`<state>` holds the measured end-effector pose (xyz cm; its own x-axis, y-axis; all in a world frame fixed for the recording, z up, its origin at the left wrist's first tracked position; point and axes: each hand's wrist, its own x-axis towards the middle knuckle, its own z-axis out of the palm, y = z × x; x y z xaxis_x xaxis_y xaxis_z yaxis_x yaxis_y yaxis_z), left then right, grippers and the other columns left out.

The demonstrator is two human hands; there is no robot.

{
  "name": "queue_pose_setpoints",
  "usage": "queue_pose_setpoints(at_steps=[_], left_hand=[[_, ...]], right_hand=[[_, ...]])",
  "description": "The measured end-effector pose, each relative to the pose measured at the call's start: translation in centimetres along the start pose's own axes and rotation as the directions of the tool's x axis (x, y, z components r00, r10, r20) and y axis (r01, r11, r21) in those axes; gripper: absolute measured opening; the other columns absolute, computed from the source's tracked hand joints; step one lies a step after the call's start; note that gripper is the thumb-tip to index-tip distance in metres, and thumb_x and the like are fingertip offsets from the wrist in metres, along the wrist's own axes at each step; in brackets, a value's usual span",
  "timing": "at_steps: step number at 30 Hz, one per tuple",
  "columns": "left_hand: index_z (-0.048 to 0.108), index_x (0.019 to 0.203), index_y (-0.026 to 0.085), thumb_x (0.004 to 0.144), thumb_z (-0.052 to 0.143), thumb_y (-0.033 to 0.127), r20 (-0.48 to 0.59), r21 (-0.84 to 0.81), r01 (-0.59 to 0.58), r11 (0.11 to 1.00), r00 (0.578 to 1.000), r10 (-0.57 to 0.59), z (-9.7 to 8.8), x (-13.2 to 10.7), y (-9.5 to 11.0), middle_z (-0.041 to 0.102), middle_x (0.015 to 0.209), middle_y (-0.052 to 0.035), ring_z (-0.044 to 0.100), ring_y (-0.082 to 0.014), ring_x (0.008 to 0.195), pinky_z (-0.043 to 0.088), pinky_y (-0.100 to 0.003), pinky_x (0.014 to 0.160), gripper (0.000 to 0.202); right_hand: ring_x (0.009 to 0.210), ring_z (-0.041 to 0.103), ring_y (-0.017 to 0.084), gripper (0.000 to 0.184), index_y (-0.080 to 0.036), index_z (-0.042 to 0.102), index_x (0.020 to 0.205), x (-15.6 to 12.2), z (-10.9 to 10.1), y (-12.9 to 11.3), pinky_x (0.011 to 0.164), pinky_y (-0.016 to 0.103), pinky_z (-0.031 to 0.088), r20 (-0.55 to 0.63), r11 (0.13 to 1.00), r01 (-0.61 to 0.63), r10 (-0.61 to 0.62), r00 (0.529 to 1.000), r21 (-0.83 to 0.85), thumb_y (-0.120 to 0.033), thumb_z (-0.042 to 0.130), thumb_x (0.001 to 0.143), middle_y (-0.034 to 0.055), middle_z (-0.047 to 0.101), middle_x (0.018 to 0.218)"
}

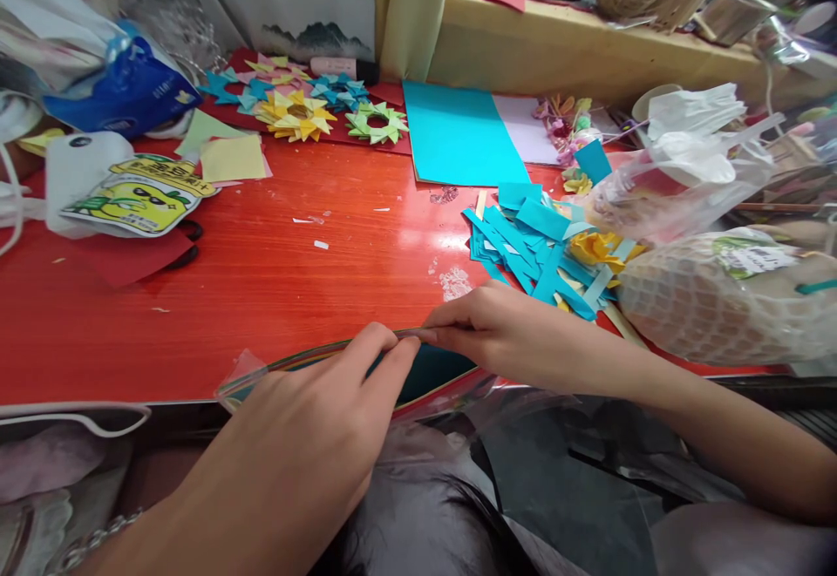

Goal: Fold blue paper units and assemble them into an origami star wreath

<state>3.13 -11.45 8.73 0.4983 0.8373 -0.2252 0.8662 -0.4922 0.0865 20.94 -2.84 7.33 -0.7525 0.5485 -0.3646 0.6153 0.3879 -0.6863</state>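
At the table's front edge, a clear plastic packet [245,377] with sheets of coloured paper [439,376] inside gapes open towards me. The sheets show edges of several colours and a dark teal face. My left hand [320,423] pinches the packet's upper edge near its middle, fingers bent over it. Right beside it, my right hand [487,328] pinches the same edge between thumb and fingers. Both fingertips almost meet. The lower part of the packet is hidden behind my left hand.
Blue paper strips [533,245] lie in a heap at right, beside a net-wrapped fruit [719,301]. A blue sheet [464,136] and folded paper rings [297,116] are at the back. Left stand a blue tissue pack [127,92] and a yellow-labelled pouch [140,197].
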Motion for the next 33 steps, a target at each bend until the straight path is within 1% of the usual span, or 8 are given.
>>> queue_pose_setpoints(at_steps=[6,10,14,17,22,28,31,33], left_hand=[[0.053,0.125,0.015,0.079,0.028,-0.004,-0.029,0.012,-0.001,1.000,1.000,0.002,0.4,-0.3,0.1,0.065,0.103,-0.0084,0.065,-0.0157,0.071,0.048,-0.022,0.051,0.056],[0.055,0.122,0.015,0.082,0.025,-0.003,0.002,0.031,-0.027,0.999,1.000,0.027,0.2,-0.3,0.1,0.065,0.100,-0.0083,0.065,-0.0160,0.070,0.047,-0.023,0.050,0.053],[0.058,0.117,0.015,0.083,0.027,-0.002,-0.022,-0.030,-0.025,0.999,0.999,0.024,0.4,-0.4,0.0,0.065,0.099,-0.0082,0.065,-0.0164,0.074,0.048,-0.022,0.053,0.049],[0.056,0.121,0.016,0.082,0.030,-0.001,-0.053,-0.070,-0.015,0.997,0.999,0.011,0.8,-0.6,0.0,0.065,0.100,-0.0080,0.065,-0.0164,0.078,0.049,-0.021,0.056,0.050],[0.053,0.124,0.017,0.083,0.029,-0.001,-0.046,-0.067,-0.029,0.997,0.999,0.026,1.0,-0.7,-0.1,0.065,0.101,-0.0074,0.065,-0.0158,0.075,0.048,-0.021,0.053,0.051],[0.060,0.107,0.018,0.079,0.030,-0.003,-0.002,-0.012,0.001,1.000,1.000,-0.001,0.1,-0.2,0.1,0.064,0.104,-0.0060,0.065,-0.0149,0.071,0.042,-0.021,0.049,0.047],[0.062,0.099,0.019,0.076,0.035,-0.003,0.030,0.028,0.016,0.999,0.999,-0.016,0.0,0.1,-0.1,0.061,0.109,-0.0056,0.064,-0.0173,0.069,0.037,-0.025,0.045,0.042],[0.062,0.099,0.021,0.076,0.039,-0.002,0.061,0.033,0.010,0.999,0.998,-0.012,0.1,0.3,-0.4,0.062,0.103,-0.0043,0.063,-0.0190,0.066,0.032,-0.027,0.044,0.040]], right_hand=[[0.055,0.039,0.007,0.024,-0.013,0.065,0.078,0.1,0.1,0.1,0.054,0.023,0.028,-0.012,1.000,0.010,-0.010,1.000,-0.006,-0.018,0.045,0.090,-0.0021,0.057,0.064],[0.054,0.036,0.007,0.026,-0.013,0.063,0.074,0.1,0.1,0.1,0.052,0.024,0.026,-0.006,0.999,-0.023,0.023,1.000,-0.032,-0.021,0.045,0.091,-0.0031,0.052,0.060],[0.053,0.034,0.007,0.027,-0.014,0.059,0.070,0.2,0.0,0.1,0.051,0.025,0.025,0.006,0.999,-0.036,0.036,0.999,-0.033,-0.023,0.044,0.091,-0.0038,0.046,0.058],[0.053,0.034,0.007,0.026,-0.014,0.059,0.071,0.2,0.1,0.0,0.052,0.025,0.026,0.009,0.999,-0.041,0.041,0.999,-0.026,-0.022,0.044,0.091,-0.0034,0.048,0.059],[0.053,0.035,0.007,0.024,-0.014,0.059,0.071,0.2,0.1,0.1,0.054,0.024,0.027,-0.002,1.000,-0.021,0.021,1.000,-0.013,-0.020,0.045,0.090,-0.0036,0.049,0.059],[0.053,0.034,0.007,0.026,-0.014,0.055,0.067,0.3,0.1,0.1,0.051,0.026,0.024,0.012,0.998,-0.040,0.041,0.999,-0.045,-0.020,0.045,0.090,-0.0041,0.045,0.058],[0.055,0.035,0.007,0.026,-0.014,0.057,0.069,0.2,0.1,-0.1,0.052,0.026,0.024,0.021,0.998,-0.046,0.047,0.999,-0.047,-0.020,0.044,0.090,-0.0032,0.049,0.060],[0.056,0.037,0.007,0.026,-0.013,0.059,0.071,0.2,0.1,-0.1,0.053,0.026,0.025,0.026,0.998,-0.041,0.042,0.999,-0.049,-0.019,0.044,0.090,-0.0022,0.053,0.063]])
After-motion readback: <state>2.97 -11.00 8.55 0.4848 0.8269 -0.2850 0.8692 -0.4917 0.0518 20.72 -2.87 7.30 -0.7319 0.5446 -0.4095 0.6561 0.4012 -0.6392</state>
